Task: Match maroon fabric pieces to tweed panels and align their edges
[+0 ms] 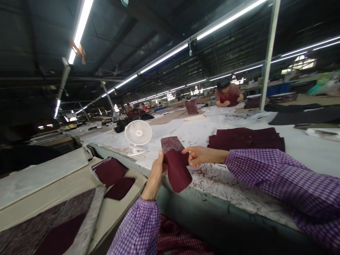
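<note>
A maroon fabric piece [178, 173] hangs between my two hands over the table's near edge. My left hand [156, 173] grips its left side, thumb up on top and fingers hidden behind. At its right edge, my right hand [198, 156] is closed on the cloth, the index finger extended along it. Just beyond lies a speckled maroon patch [171, 143], partly covered by the held piece; whether the two are joined I cannot tell. A stack of maroon fabric [247, 138] rests on the white table to the right of my right hand.
A small white fan [138, 133] stands on the table ahead to the left. Lower left, a cream surface [117, 216] holds maroon pieces [110, 171] and speckled cloth [53, 216]. A metal post [269, 56] rises at right. Another person [228, 94] leans over the table farther back.
</note>
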{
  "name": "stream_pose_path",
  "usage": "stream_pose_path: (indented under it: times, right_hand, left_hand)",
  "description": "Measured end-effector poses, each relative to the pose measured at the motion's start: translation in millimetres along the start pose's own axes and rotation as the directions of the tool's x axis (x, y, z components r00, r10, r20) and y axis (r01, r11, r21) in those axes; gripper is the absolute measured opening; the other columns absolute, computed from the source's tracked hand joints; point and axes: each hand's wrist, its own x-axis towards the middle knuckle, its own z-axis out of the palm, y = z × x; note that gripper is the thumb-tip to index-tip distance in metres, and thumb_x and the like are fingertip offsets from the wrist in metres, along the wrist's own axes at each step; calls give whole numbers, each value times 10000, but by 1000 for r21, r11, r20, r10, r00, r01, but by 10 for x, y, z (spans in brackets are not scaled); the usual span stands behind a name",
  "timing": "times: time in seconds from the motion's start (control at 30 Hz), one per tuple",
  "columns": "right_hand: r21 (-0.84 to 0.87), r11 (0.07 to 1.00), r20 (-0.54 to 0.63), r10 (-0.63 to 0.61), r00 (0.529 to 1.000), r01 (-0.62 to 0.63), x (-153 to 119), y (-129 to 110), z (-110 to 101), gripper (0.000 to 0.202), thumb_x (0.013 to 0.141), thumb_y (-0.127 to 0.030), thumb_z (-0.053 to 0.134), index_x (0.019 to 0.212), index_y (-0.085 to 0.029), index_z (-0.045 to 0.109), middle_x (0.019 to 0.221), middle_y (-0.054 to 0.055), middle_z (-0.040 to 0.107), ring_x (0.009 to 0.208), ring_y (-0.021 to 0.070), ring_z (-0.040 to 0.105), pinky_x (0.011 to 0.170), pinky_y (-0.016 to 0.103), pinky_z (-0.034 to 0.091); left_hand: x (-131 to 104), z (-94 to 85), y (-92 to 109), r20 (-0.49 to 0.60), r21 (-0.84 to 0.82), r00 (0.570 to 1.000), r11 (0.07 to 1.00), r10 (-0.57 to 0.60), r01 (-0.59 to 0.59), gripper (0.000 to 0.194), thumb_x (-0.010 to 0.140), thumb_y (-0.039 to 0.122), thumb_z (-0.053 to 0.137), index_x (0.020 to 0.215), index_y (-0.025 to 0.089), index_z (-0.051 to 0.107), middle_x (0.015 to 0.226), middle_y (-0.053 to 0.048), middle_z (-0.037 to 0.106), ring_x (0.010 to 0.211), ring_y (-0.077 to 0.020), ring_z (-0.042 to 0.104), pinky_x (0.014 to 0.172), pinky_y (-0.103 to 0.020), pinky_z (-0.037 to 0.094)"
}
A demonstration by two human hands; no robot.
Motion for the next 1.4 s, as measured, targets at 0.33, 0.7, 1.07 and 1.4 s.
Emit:
stream_pose_path:
  times: [0.33, 0.7, 1.07, 1.4]
  right_hand:
    - [171, 980, -53, -91, 994, 98, -61, -209, 127, 393, 746, -378, 675, 1048, -143, 587, 1087, 87, 646, 973, 205, 598, 848, 339, 484]
    - [27, 1000, -113, 14, 993, -11, -58, -168, 122, 520, 662, -280, 704, 1154, -171, 573, 1154, 77, 632, 1088, 233, 562, 945, 351, 421]
    - [-734, 672, -283, -177, 943, -94, -107, 263, -153, 271, 816, -207, 528, 1026, -172, 696, 929, 91, 671, 822, 208, 604, 740, 283, 404]
    - [-826, 563, -184, -235, 954, -21, -93, 433, -67, 292, 897, -268, 446, 1053, -240, 691, 937, 72, 597, 822, 177, 559, 678, 256, 364]
  left_hand:
    - [-100, 116, -56, 177, -174, 983, 985, 40, -9, 429, 734, 469, 664, 945, 96, 664, 763, -81, 716, 601, -178, 651, 563, -275, 513]
    - [100, 141, 29, 132, 202, 989, 975, 69, -95, 346, 736, 427, 665, 923, 137, 676, 784, -56, 706, 672, -145, 628, 629, -238, 468]
    - [255, 507, -188, 303, 885, 928, 296, 215, -358, 292, 823, 129, 510, 1031, 194, 704, 1032, -78, 663, 1000, -224, 598, 878, -316, 438]
    - [268, 502, -201, 329, 894, 920, 245, 213, -376, 316, 840, 132, 499, 1077, 222, 687, 1003, -50, 639, 978, -182, 584, 879, -270, 428]
